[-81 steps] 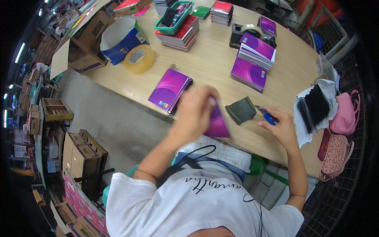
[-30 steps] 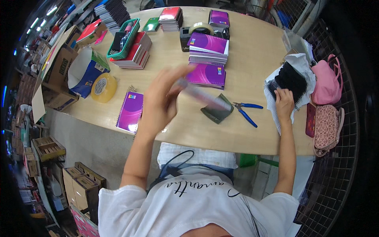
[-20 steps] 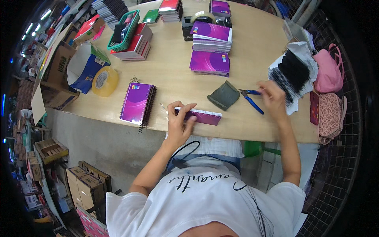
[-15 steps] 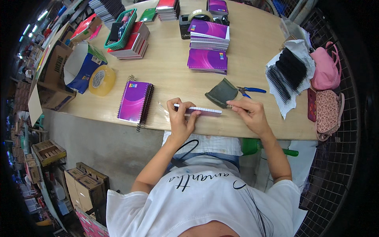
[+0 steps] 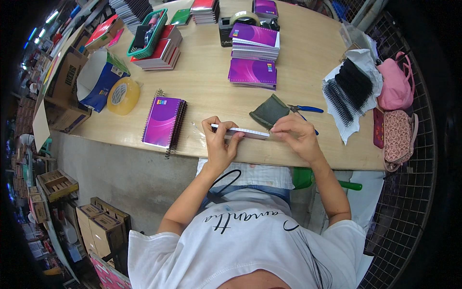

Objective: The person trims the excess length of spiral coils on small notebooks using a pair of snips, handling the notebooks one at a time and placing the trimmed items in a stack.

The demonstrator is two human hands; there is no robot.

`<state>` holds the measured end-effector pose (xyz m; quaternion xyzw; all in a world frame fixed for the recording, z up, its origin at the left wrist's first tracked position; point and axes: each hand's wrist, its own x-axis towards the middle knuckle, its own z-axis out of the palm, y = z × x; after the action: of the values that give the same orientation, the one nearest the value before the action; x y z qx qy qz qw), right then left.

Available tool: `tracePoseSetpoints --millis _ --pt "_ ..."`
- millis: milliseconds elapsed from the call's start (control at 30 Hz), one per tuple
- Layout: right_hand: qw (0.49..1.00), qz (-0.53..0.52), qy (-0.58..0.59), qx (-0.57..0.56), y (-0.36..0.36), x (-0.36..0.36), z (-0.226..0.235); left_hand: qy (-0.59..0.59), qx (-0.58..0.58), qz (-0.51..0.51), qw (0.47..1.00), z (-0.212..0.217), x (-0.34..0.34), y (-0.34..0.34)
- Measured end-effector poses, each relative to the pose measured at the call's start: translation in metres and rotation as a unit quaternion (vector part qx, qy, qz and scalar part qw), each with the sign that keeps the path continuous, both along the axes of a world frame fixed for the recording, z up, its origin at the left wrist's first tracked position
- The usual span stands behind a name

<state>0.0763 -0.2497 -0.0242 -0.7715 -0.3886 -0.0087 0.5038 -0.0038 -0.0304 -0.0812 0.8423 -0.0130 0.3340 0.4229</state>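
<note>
My left hand [image 5: 221, 140] grips a thin notebook [image 5: 252, 134], its edge with a row of punched holes turned up. Close to the right end of that edge, my right hand [image 5: 294, 136] has its fingers pinched together; what they hold is too small to make out. Just beyond the hands lies a dark green cloth-like piece [image 5: 270, 111], and beside it are blue-handled pliers [image 5: 305, 109], partly behind my right hand. Left of my left hand rests a pile of purple spiral notebooks [image 5: 163, 122] with dark coils along their sides.
Stacked purple notebooks [image 5: 252, 71] stand farther back before a tape dispenser [image 5: 225, 32]. Black spiral coils [image 5: 349, 89] lie on white wrapping at right, near a pink bag [image 5: 394, 86] and a patterned pouch [image 5: 400, 135]. A yellow tape roll [image 5: 123, 96] and a green basket [image 5: 149, 36] are at left.
My right hand has moved slightly left and up, bringing its fingertips to the right end of the notebook. My left hand keeps its grip, nearly still.
</note>
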Motion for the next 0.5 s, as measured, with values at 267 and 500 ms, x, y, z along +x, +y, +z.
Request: tracePoseSetpoints --millis 267,500 --pt "1.0 0.013 0.017 0.022 -0.002 0.004 -0.007 0.013 -0.004 0.006 1.0 -0.001 0.001 -0.001" --pt "0.997 0.023 0.043 -0.063 -0.002 0.001 0.004 0.011 -0.001 0.008 1.0 -0.001 0.001 0.0"
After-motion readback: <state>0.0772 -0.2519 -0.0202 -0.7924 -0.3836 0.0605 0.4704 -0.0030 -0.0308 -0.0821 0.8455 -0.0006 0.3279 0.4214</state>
